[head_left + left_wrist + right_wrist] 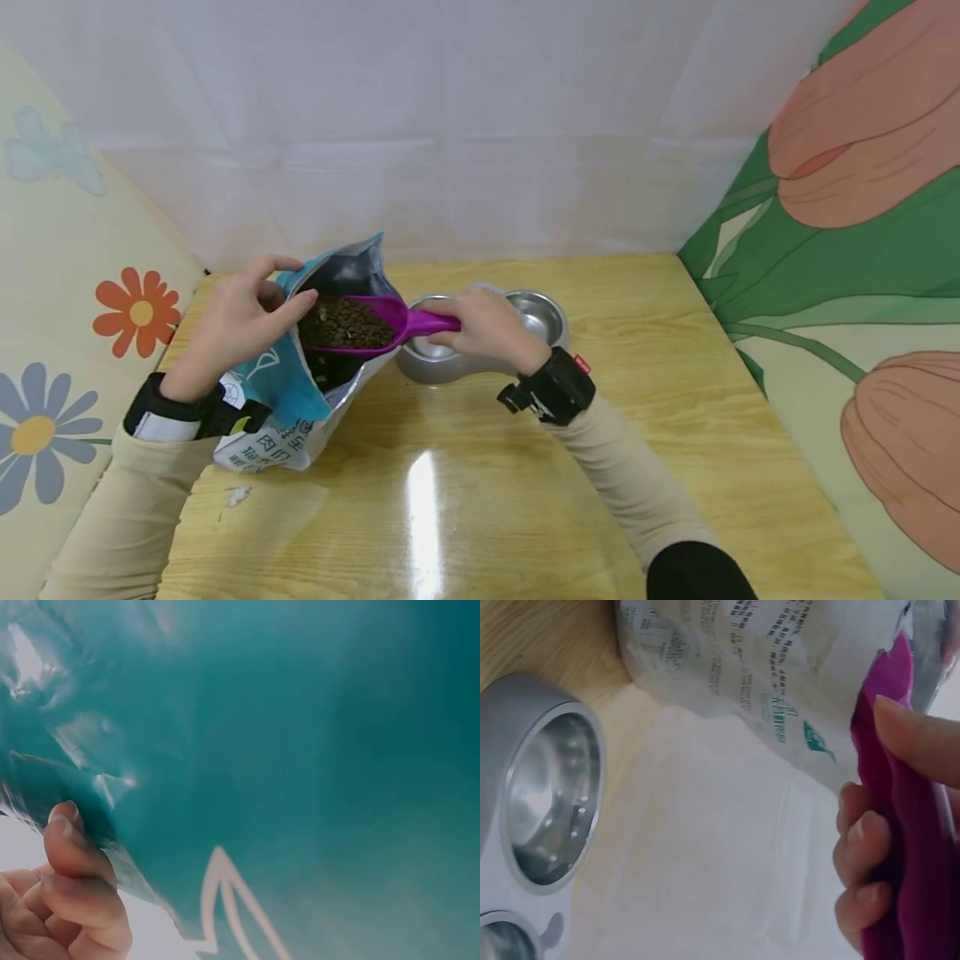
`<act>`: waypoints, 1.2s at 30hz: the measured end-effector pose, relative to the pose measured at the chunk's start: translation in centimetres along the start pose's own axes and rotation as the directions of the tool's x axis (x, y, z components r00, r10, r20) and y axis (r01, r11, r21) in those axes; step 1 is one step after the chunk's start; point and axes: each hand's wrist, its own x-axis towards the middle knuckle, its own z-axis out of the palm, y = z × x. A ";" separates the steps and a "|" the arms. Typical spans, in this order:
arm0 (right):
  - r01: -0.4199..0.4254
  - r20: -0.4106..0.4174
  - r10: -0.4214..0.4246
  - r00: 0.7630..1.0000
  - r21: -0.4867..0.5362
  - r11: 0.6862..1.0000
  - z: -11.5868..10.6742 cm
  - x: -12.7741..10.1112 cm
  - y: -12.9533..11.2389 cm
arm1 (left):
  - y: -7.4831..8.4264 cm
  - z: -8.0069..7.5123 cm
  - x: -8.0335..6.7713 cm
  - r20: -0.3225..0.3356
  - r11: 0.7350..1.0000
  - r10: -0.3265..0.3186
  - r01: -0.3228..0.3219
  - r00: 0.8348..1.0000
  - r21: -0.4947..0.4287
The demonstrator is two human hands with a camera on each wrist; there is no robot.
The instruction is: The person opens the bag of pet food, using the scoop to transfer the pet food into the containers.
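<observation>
Our right hand point(487, 327) curls its fingers point(862, 836) round the handle of the purple plastic scoop point(375, 323), thumb on top, holding it level. Its bowl, heaped with small brown kibble point(345, 323), sits at the open mouth of the teal and silver foil pet-food bag point(288, 392), just to the left of that hand. Our left hand point(243, 321) pinches the near edge of the bag's mouth between thumb and fingers point(71, 855), keeping it spread wide; the left wrist view shows little beyond teal foil pressed close to the lens. We see more kibble inside the bag below the scoop. Directly behind and beneath our right hand stands the grey double pet feeder with two round steel bowls point(536, 315), touching nothing we hold; the steel bowl seen in the right wrist view point(551, 817) is bare. Everything rests on the pale wooden table point(525, 492), the bag leaning under our left wrist.
</observation>
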 end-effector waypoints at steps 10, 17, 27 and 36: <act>-0.058 -0.021 0.059 0.998 0.066 0.996 1.2 -1.2 0.7 | 0.1 -0.4 0.0 -0.032 0.998 0.039 -0.037 0.999 0.058; -0.029 -0.061 0.034 0.998 0.076 0.997 2.0 -1.4 1.2 | 0.0 -0.4 0.1 -0.033 0.997 0.041 -0.039 0.999 0.059; 0.006 -0.133 0.007 0.991 0.097 0.995 2.5 -1.7 1.2 | 0.1 -0.4 0.1 -0.031 0.997 0.050 -0.048 0.998 0.064; -0.011 -0.123 0.022 0.992 0.087 0.996 1.2 -2.1 1.0 | 0.1 -0.3 0.1 -0.031 0.995 0.055 -0.052 0.998 0.083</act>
